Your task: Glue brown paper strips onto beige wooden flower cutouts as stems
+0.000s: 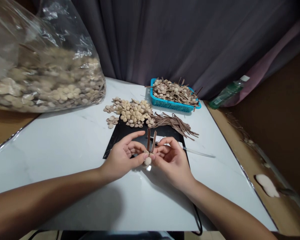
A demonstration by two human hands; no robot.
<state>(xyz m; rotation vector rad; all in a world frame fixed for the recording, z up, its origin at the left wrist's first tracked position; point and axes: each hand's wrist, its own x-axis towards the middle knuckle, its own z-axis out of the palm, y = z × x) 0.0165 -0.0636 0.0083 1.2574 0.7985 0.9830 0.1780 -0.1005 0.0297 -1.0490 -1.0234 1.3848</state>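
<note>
Above the near edge of a black mat, my left hand and my right hand meet. Their thumbs and fingers pinch a small beige flower-shaped piece from both sides, and my fingertips cover much of it. Two ends of a brown ribbon with light stitched edges stick up from the piece between my hands. Just past my fingers lies a pile of beige flower pieces. A bundle of loose brown ribbon strips is beside that pile, to the right.
A blue basket full of ribboned flower pieces stands at the back. At the left is a large clear plastic bag of flower pieces. A green bottle leans at the right. A thin translucent stick lies by my right hand.
</note>
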